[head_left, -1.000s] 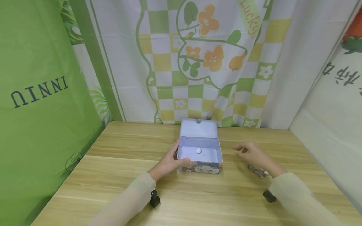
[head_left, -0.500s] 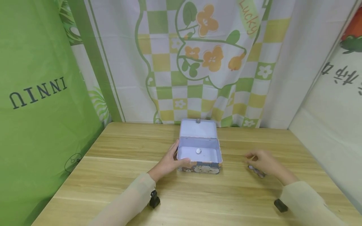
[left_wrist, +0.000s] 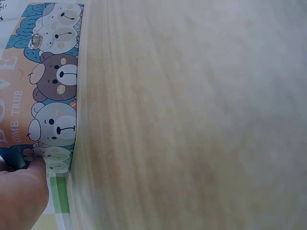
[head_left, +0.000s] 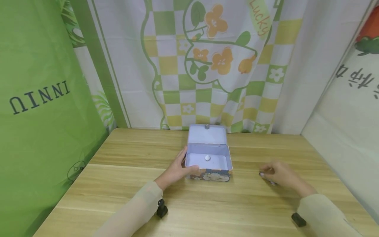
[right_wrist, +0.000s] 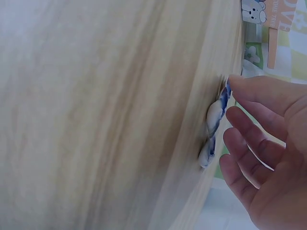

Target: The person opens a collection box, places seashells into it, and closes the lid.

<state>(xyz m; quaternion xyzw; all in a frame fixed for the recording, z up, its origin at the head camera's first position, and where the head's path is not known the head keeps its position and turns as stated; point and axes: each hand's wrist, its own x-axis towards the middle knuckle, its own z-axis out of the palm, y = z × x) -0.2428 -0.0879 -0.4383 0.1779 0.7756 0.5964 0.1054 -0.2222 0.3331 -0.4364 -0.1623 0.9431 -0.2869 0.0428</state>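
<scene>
A tin box (head_left: 208,175) with cartoon bears on its front stands with its lid raised. One small round whitish piece (head_left: 208,158) lies inside it. My left hand (head_left: 176,169) holds the box's left side, thumb (left_wrist: 26,189) over the front and fingers mostly hidden at the side. To the right of the box, my right hand (head_left: 279,174) is low over the table. Its thumb and index finger pinch the end one of a short row of small white and dark blue shell-like pieces (right_wrist: 214,115). The other fingers hang loosely curved beside the row.
The wooden table (head_left: 142,197) reaches back to a checked, flowered curtain (head_left: 204,95), close behind the raised lid (head_left: 208,134). A green cloth (head_left: 38,131) hangs at the left and a white one (head_left: 349,131) at the right. Each wrist carries a small black camera (head_left: 161,208).
My right hand has moved right and down from beside the box to the row of small pieces, and its fingertips have come down on the end one. The left hand and box have stayed put.
</scene>
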